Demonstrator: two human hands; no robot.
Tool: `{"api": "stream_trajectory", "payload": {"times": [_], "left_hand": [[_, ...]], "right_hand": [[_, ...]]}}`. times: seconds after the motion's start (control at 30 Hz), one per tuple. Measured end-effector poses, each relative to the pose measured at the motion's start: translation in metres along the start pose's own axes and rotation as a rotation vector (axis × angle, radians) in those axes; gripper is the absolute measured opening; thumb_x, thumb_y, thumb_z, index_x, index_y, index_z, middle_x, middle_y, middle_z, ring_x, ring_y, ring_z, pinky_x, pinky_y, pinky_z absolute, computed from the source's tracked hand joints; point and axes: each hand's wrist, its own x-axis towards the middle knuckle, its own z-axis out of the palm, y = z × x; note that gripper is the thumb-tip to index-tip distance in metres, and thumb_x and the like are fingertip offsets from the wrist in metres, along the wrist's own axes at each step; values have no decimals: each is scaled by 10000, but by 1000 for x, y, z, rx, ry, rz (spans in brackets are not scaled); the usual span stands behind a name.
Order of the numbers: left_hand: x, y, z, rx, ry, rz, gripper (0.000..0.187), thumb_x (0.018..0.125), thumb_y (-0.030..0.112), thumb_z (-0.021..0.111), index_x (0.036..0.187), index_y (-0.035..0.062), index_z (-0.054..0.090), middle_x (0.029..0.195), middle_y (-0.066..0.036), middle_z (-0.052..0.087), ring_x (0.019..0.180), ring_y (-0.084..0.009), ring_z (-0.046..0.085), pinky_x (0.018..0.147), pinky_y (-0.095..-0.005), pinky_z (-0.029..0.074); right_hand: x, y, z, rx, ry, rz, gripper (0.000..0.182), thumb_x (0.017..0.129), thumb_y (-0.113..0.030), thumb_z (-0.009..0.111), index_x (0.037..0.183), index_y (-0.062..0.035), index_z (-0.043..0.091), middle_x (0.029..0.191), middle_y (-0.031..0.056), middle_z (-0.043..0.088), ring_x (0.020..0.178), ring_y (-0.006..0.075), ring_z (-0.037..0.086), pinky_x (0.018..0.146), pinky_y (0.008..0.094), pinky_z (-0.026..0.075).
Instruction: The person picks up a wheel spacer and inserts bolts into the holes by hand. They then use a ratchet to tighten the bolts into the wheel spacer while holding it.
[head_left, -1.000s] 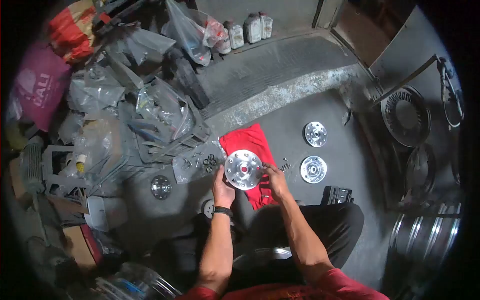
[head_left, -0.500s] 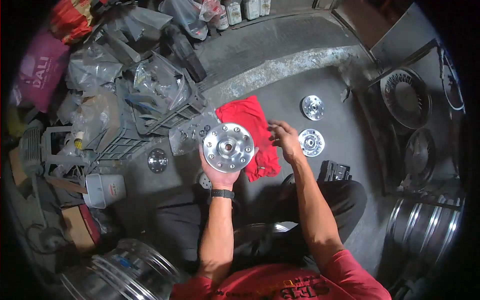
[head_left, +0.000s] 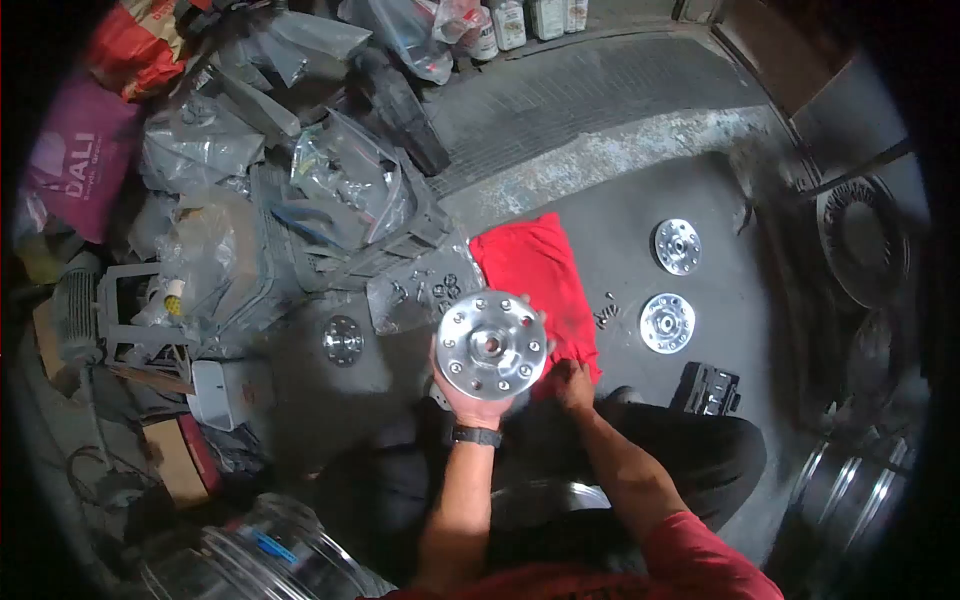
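Note:
My left hand (head_left: 478,408) supports a round, polished metal hub flange (head_left: 468,352) from below, its face turned up toward me. A ring of holes surrounds the disc's raised centre; bright round pieces fill most, and red shows through one at the upper right. My right hand (head_left: 572,385) is lower down, at the near right corner of a red cloth (head_left: 535,265). Its fingers are bunched together against the cloth, and what they pinch is hidden. Several small bolts (head_left: 606,312) lie just right of the cloth.
Two similar flanges, one far (head_left: 678,247) and one nearer (head_left: 667,323), lie on the floor at right. A black tool case (head_left: 708,389) sits below them. Leftward are a plastic bag of small hardware (head_left: 400,305), a dark disc (head_left: 342,341), crates (head_left: 400,240) and a white bin (head_left: 218,395).
My right hand has moved from above the cloth's right edge down to its near corner, with fingers drawn together. The flange remains in my left hand. The whole view has shifted.

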Motion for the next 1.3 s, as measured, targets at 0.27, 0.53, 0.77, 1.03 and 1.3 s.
{"api": "stream_trajectory", "payload": {"times": [0.27, 0.53, 0.77, 1.03, 1.3], "left_hand": [[1, -24, 56, -78, -173, -49, 934, 949, 795, 456, 1585, 111, 457, 1614, -186, 464, 1496, -559, 336, 1183, -832, 179], [-29, -28, 140, 67, -189, 43, 870, 958, 771, 478, 1518, 107, 527, 1495, -204, 576, 1419, -524, 468, 1208, -759, 251], [-48, -7, 193, 224, -316, 65, 859, 944, 815, 486, 1480, 149, 559, 1421, -188, 613, 1336, -499, 545, 1153, -755, 340], [-41, -1, 196, 255, -368, 65, 856, 962, 802, 468, 1470, 122, 577, 1424, -190, 627, 1338, -451, 575, 1121, -673, 448], [-42, -24, 165, 577, -246, 224, 782, 1032, 732, 408, 1461, 101, 580, 1344, -198, 670, 1232, -399, 667, 1017, -527, 571]], "right_hand": [[10, 19, 6, -191, -8, -125, 437, 1062, -392, 471, 1349, -83, 586, 1318, 280, 614, 1152, 506, 659, 924, 623, 541], [30, -4, -37, 107, 32, -93, 329, 982, -292, 654, 1139, -4, 680, 1045, 268, 746, 995, 434, 739, 867, 522, 576], [66, -161, -212, 549, 279, -476, 176, 999, -121, 695, 1086, 33, 697, 961, 128, 760, 805, 170, 679, 727, 340, 545], [-104, -304, -364, 451, 269, -860, 230, 984, -84, 718, 1186, 22, 683, 993, 49, 715, 854, 83, 627, 812, 275, 529], [-155, -277, -308, 413, 187, -1140, 227, 911, 2, 787, 1127, 6, 717, 962, 93, 712, 798, 140, 653, 757, 292, 538]]}}
